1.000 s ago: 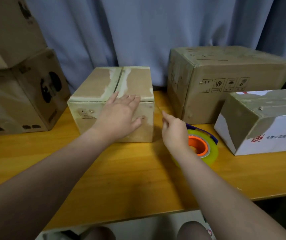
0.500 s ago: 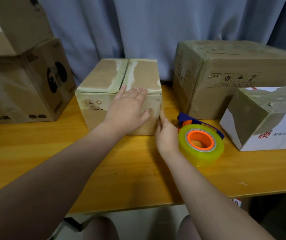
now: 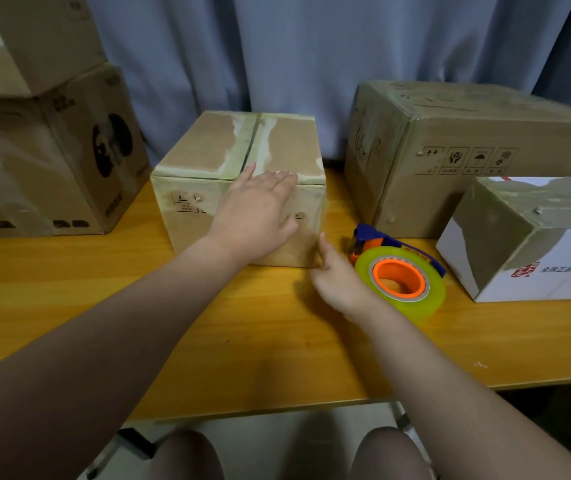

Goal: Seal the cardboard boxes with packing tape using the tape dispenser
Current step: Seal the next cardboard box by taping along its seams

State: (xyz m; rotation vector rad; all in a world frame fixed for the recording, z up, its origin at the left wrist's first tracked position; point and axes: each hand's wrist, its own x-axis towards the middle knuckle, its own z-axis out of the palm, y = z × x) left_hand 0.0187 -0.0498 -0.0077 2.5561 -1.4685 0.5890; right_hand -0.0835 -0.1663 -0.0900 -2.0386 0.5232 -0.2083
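A small cardboard box point(image 3: 208, 150) with tape along its top seam stands in the middle of the wooden table point(image 3: 208, 341). My left hand point(image 3: 260, 209) lies flat on the box's front face, fingers straight and reaching over the top edge. My right hand point(image 3: 336, 275) touches the box's lower right corner with straight fingers. Just right of that hand lies the tape dispenser point(image 3: 401, 275), a yellow-green roll on an orange core with a blue handle. Neither hand holds it.
Two stacked boxes point(image 3: 35, 150) stand at the left. A large box point(image 3: 467, 143) stands at the back right, with a white-sided box point(image 3: 536, 244) in front of it. A blue curtain point(image 3: 277, 46) hangs behind. The table's front edge is near my knees.
My right hand went from hovering above the dispenser to the box's lower right corner. The left hand stayed on the box's front. The view shifted slightly.
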